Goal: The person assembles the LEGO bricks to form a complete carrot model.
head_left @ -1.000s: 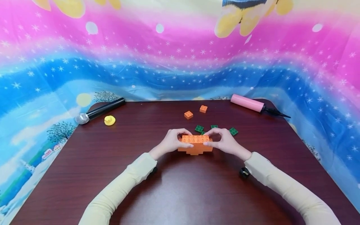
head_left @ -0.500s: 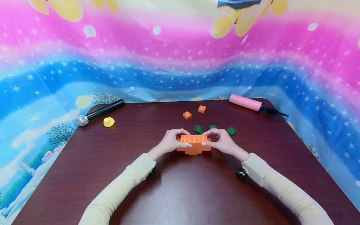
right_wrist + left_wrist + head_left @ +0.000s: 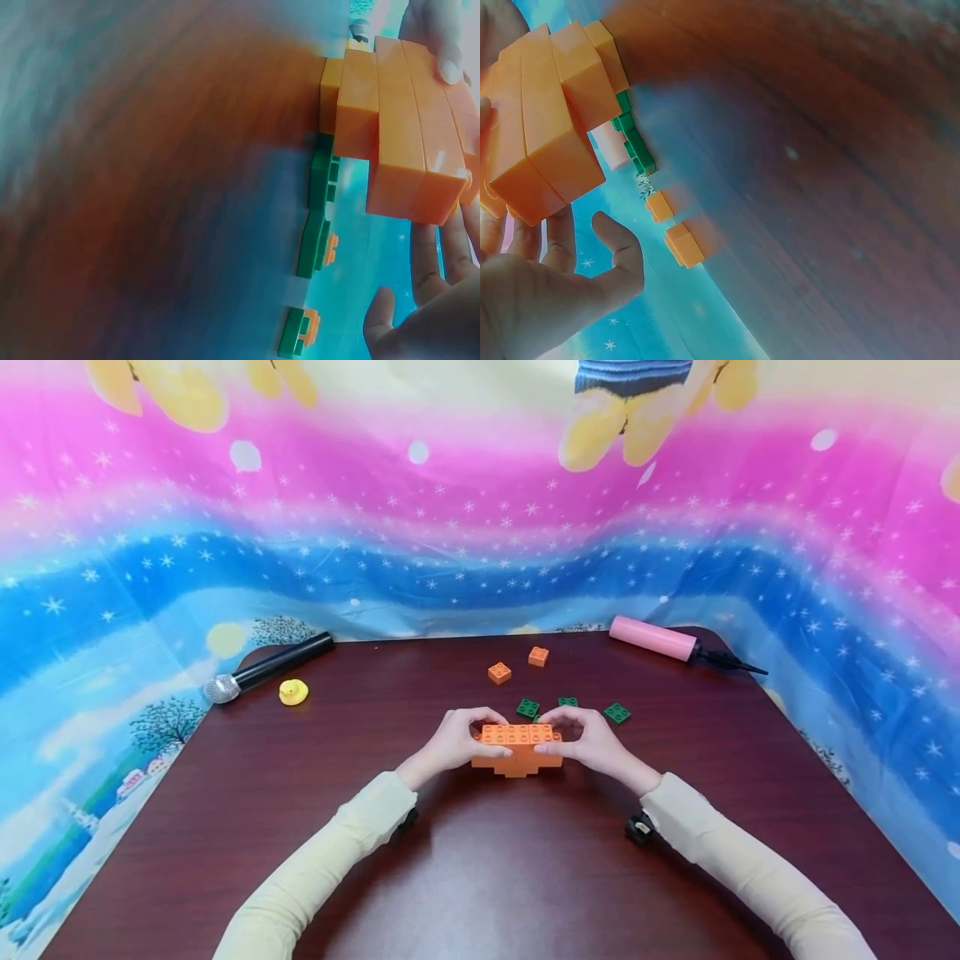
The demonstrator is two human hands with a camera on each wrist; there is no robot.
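Several orange toy building bricks are joined into one block (image 3: 517, 762), wide and studded on top, stepping narrower toward its underside. My left hand (image 3: 452, 740) grips the block's left part, thumb on the near face and fingers over the far side. On the right part, my right hand (image 3: 597, 740) holds it the same way. The left wrist view shows the stepped orange block (image 3: 551, 127) close up, with my left hand (image 3: 555, 292) at its end. In the right wrist view, the other end of the block (image 3: 409, 135) stands over my right hand's fingers (image 3: 427, 255).
Behind the block lie several flat green bricks (image 3: 617, 713) and two loose orange bricks (image 3: 499, 672). A black microphone (image 3: 281, 662) and a yellow rubber duck (image 3: 293, 692) rest at the back left. A pink hand pump (image 3: 652, 638) lies at the back right.
Both hands keep their grip on the block in nearly the same place. The head view has tilted a little, so the scene sits slightly lower.
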